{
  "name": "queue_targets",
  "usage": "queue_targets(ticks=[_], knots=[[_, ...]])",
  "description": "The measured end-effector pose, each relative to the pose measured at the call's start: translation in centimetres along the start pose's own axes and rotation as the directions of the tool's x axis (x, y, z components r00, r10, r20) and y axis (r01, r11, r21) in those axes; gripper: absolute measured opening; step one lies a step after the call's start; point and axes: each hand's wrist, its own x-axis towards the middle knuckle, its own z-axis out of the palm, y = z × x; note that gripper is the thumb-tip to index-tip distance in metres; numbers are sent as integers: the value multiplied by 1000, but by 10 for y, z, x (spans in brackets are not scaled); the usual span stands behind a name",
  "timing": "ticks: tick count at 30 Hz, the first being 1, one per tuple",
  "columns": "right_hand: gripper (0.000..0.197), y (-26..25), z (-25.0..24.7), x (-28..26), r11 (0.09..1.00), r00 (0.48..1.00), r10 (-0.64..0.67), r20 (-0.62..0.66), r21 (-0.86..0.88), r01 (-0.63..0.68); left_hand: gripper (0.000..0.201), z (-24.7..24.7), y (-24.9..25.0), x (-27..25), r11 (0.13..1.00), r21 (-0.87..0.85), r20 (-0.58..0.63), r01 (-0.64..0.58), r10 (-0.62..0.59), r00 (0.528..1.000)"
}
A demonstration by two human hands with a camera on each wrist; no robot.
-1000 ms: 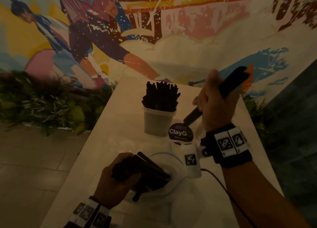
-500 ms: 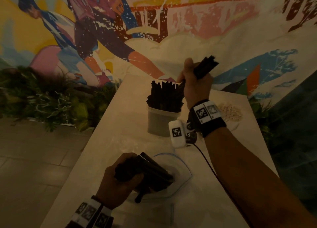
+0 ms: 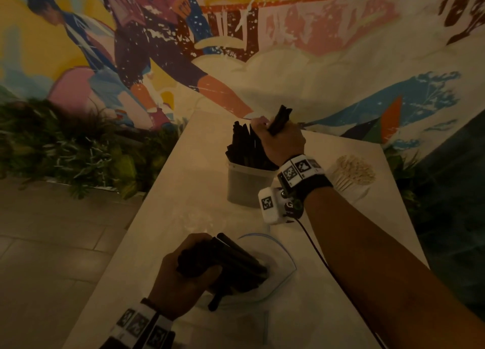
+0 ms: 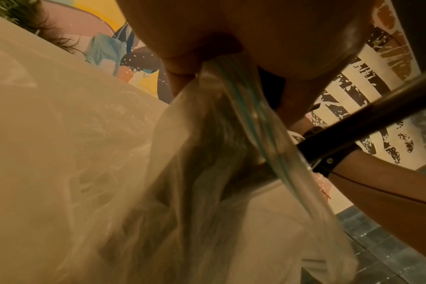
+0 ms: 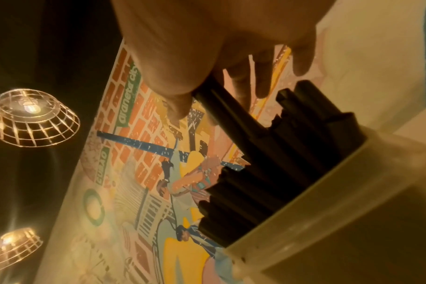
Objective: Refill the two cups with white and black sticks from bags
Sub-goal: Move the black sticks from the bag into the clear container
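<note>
A pale cup [image 3: 244, 188] packed with black sticks [image 3: 242, 146] stands mid-table. My right hand [image 3: 278, 141] is over its right side and grips a few black sticks [image 3: 279, 119], their lower ends among those in the cup [image 5: 328, 201]. Near the table's front my left hand [image 3: 183, 278] grips the neck of a clear zip bag [image 3: 273, 278] holding more black sticks [image 3: 236, 262]; the left wrist view shows the bag [image 4: 207, 173] bunched in the fingers. A second cup of white sticks [image 3: 354, 171] stands at the right.
The narrow white table [image 3: 189, 191] runs toward a painted wall. Plants [image 3: 65, 149] line the floor to its left. A cable [image 3: 315, 246] trails from my right wrist camera over the table. Hanging cage lamps [image 5: 34, 117] show in the right wrist view.
My right hand has carried its black sticks left and down from above the table's right side to the cup. The left hand has kept still on the bag.
</note>
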Motion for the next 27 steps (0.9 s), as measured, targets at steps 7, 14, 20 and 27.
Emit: queue_targets(ticks=[7,14,20,27], knots=[[77,-9,1,6,980,971,-181,-154,59,191,44,-1,2,-2,1000,20,4,-19,19,1000],[46,-1,25,13,877,914,-403,47,-266,400,43,0,2,-2,1000,25,9,-19,18,1000],[52,2,29,4,843,936,-262,234,-416,340,35,2,5,-2,1000,9,19,-12,11,1000],[48,-28,-19,-40,925,937,-342,68,203,322,40,0,0,-2,1000,1,4,27,-27,1000]])
